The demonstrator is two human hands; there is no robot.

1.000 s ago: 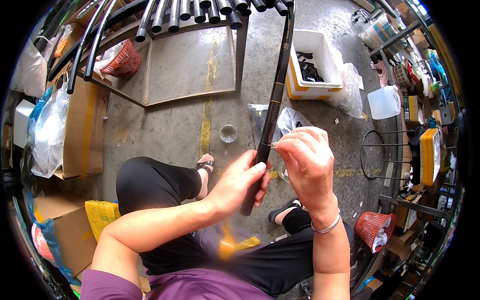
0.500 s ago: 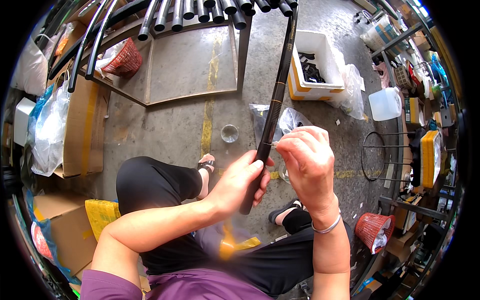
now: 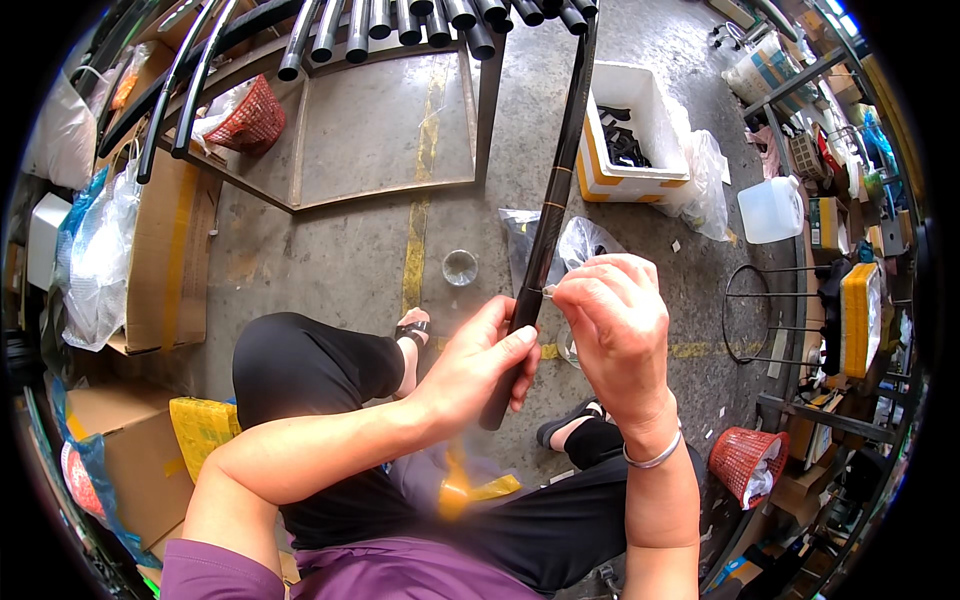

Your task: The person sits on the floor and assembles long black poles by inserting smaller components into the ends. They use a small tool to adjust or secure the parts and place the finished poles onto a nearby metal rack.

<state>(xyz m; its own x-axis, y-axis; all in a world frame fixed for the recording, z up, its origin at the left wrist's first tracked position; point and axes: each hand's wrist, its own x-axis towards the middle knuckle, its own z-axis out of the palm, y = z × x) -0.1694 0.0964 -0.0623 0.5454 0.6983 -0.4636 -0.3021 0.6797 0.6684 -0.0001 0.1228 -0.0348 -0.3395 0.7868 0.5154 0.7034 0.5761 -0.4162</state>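
A long, dark fishing rod [image 3: 546,235] with thin gold rings slants up and away from my lap toward the far side. My left hand [image 3: 490,355] is closed round it near its lower end, thumb on top and fingertips showing on the right side. Just right of the rod, my right hand [image 3: 615,315] is raised in a pinch, wrist bent. From its fingertips a tiny pale, thin tip reaches the rod's surface just above my left hand; the fingers cover the rest of it.
Several black tubes [image 3: 357,35] lie across a metal frame [image 3: 390,188] at the far side. A white foam box [image 3: 640,178] with black parts stands beyond my right hand. On the floor are a small clear cup [image 3: 460,267] and plastic bags [image 3: 590,240]. Cardboard boxes [image 3: 160,260] flank my left.
The rod has turned a little in my left hand, whose thumb and fingers have shifted along with it. My right hand stays at nearly the same spot.
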